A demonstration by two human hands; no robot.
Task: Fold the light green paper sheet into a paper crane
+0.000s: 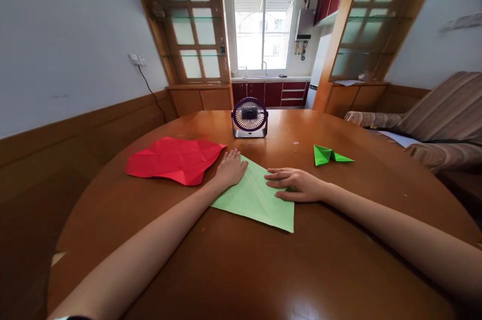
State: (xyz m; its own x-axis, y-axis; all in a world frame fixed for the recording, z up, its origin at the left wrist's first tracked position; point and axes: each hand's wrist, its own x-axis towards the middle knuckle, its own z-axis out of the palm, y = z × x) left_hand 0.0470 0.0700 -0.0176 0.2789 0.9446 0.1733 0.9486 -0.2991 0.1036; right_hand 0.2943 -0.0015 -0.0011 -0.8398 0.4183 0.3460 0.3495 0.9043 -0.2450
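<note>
A light green sheet of paper (256,204) with faint crease lines lies flat on the wooden table, one corner pointing toward me. My left hand (231,168) rests on its upper left edge, fingers stretched out and pointing away from me. On the right part of the sheet lies my right hand (295,184), its fingers spread and reaching left across the paper. Left of my left hand is a creased red sheet of paper (175,159). A bright green folded paper piece (331,154) sits beyond my right hand, apart from it.
A small purple desk fan (250,117) stands at the far side of the round wooden table (241,275). Tiny clear scraps (295,142) lie right of the fan. A striped armchair (440,114) is beside the table on the right, and a wall runs along the left.
</note>
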